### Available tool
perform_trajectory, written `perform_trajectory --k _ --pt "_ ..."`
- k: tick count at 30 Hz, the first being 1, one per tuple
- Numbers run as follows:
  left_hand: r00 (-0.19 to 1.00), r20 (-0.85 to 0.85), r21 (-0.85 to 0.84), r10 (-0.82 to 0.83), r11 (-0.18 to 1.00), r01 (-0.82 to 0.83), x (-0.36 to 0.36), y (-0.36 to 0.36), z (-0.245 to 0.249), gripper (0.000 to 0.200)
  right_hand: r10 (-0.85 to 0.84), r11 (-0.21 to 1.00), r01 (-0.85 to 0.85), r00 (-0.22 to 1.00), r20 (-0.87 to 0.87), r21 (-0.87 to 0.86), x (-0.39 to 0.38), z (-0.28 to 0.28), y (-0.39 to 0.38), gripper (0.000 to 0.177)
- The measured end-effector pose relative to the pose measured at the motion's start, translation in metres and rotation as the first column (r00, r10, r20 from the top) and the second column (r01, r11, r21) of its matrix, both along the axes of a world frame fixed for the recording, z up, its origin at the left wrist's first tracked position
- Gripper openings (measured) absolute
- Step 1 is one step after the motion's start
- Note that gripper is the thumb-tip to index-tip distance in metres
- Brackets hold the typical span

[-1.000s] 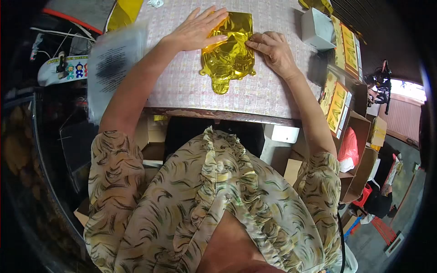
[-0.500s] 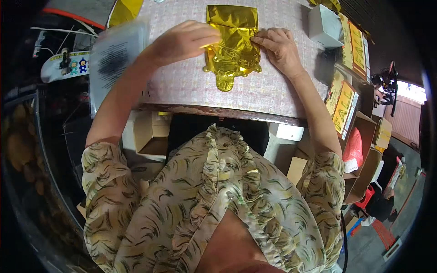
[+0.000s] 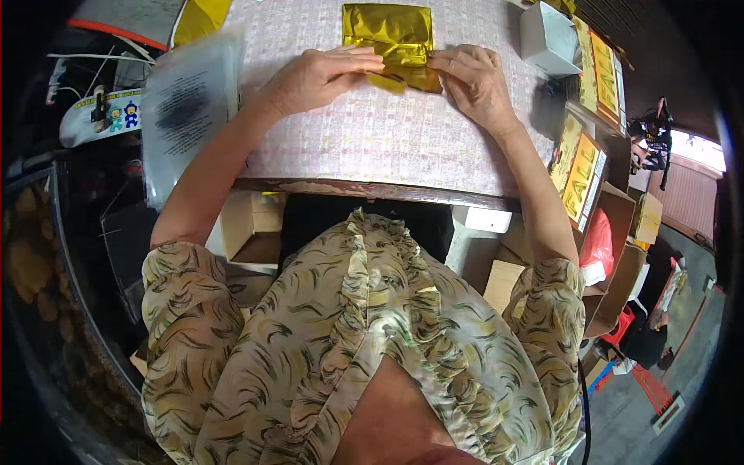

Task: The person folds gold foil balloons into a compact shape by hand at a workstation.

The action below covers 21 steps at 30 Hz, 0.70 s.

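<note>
A shiny gold foil balloon (image 3: 387, 25), deflated and flat, lies at the far middle of the table, its near part folded up over itself. My left hand (image 3: 329, 76) grips the fold's left side, thumb and fingers pressed together on the foil. On the opposite edge, my right hand (image 3: 471, 77) pinches the foil between thumb and fingertips. A loose flap of the near edge is blurred between the two hands.
Clear printed plastic bags (image 3: 190, 108) hang over the table's left edge. More gold foil (image 3: 200, 19) lies at the far left. On the right stand a white box (image 3: 549, 37) and yellow boxes marked "FALL" (image 3: 583, 180). A checked cloth (image 3: 372, 147) covers the table.
The foil's near end, with its rounded tabs, lay stretched toward me and is now folded away from me. My left hand has closed on the fold; the right stays at the right edge.
</note>
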<state>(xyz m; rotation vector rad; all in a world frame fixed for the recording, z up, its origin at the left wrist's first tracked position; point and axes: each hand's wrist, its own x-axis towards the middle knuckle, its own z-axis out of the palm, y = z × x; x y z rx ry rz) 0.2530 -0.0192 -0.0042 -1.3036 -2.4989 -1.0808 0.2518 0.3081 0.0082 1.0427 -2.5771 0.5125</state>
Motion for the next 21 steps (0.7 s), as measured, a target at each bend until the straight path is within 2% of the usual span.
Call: perform_trajectory --k 1,2,4,9,12,14,15,17,19,21 --pt "0.997 0.076 0.038 0.028 0.999 -0.031 0.000 0.000 -0.001 0.033 -0.002 1.000 0.002 1.000 0.019 -0.030 0.000 0.000 0.001 0.027" --pt "0.997 0.076 0.041 0.029 0.999 -0.032 0.000 0.000 -0.001 0.033 0.000 1.000 0.001 1.000 0.018 -0.027 0.000 0.001 0.002 0.027" --pt "0.993 0.112 0.018 0.045 0.999 -0.047 0.002 -0.001 0.001 0.031 0.024 0.997 -0.019 0.997 0.067 -0.069 0.001 0.006 0.003 0.026" --pt "0.976 0.216 -0.051 0.038 0.998 -0.027 0.002 -0.002 0.003 0.031 -0.023 0.999 0.026 0.997 0.069 -0.047 0.006 0.008 -0.005 0.024" --pt "0.974 0.223 -0.076 0.047 0.997 -0.030 0.002 -0.003 0.005 0.037 -0.054 0.997 0.057 0.997 0.045 -0.047 0.006 0.004 -0.008 0.023" --pt "0.973 0.227 -0.008 0.034 0.999 -0.033 0.007 -0.002 0.013 0.046 -0.069 0.996 0.071 0.997 0.032 -0.049 0.007 0.003 -0.010 0.023" --pt "0.973 0.226 -0.009 0.038 0.999 -0.036 0.007 -0.004 0.015 0.046 -0.077 0.995 0.079 0.996 0.037 -0.058 0.007 0.004 -0.011 0.023" --pt "0.981 -0.065 -0.001 0.182 0.983 -0.183 0.007 -0.005 0.017 0.044 -0.084 0.994 0.087 0.996 0.042 -0.067 0.006 0.005 -0.012 0.023" --pt "0.973 -0.073 0.024 0.218 0.976 -0.217 0.005 -0.010 0.020 0.042 -0.094 0.992 0.097 0.995 0.041 -0.081 0.005 0.005 -0.013 0.023" --pt "0.973 0.023 0.001 0.230 0.973 -0.230 0.006 -0.014 0.017 0.036 -0.094 0.991 0.100 0.994 0.059 -0.091 0.004 0.003 -0.013 0.022"
